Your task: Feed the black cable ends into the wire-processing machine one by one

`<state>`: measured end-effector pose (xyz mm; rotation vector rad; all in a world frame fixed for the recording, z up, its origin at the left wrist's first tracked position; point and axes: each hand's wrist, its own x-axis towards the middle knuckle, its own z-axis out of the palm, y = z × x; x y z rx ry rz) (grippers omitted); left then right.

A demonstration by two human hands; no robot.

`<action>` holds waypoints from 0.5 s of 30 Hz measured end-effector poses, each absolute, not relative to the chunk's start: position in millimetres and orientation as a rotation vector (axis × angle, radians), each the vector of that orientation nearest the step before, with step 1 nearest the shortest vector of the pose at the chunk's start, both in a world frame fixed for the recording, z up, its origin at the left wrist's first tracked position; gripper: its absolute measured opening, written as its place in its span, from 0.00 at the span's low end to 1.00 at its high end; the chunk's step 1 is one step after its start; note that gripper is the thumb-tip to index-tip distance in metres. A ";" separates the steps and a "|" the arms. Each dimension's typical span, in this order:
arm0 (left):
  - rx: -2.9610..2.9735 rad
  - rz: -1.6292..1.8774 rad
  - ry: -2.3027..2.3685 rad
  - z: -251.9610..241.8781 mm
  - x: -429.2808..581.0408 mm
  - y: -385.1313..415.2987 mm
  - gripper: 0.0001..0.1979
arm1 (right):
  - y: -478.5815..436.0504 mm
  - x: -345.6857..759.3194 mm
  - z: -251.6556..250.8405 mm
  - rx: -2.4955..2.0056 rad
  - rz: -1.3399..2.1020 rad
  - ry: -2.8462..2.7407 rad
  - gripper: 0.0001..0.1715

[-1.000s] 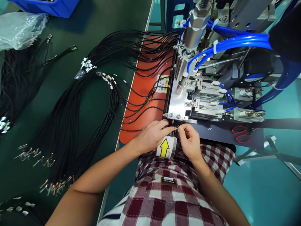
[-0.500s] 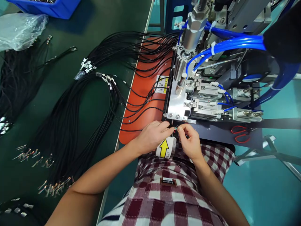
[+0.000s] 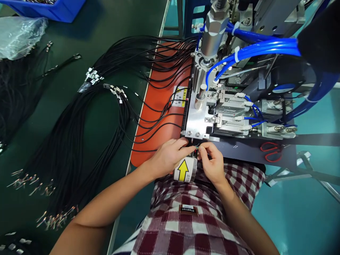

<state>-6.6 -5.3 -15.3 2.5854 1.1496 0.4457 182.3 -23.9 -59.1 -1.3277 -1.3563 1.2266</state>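
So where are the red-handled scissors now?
In the head view, the red-handled scissors lie on the dark grey surface, right of the bare right hand.

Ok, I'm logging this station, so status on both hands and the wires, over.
Left hand and right hand at thin wires, beside the machine. Exact grip too small to tell. Red scissors lie apart, rightward.
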 end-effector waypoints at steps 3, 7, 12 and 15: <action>2.597 0.449 1.152 -15.8 -6.6 -5.0 0.17 | -24.1 182.1 -60.7 -1.316 1.309 -1.253 0.08; 2.621 0.441 1.139 -14.5 -6.6 -4.0 0.17 | -24.4 183.6 -59.6 -1.330 1.354 -1.206 0.08; 2.621 0.428 1.123 -13.0 -6.5 -3.3 0.17 | -26.5 185.9 -52.8 -1.444 1.098 -1.319 0.05; 2.623 0.468 1.134 -12.9 -6.1 -3.4 0.16 | -26.1 187.1 -48.7 -1.425 0.930 -1.447 0.02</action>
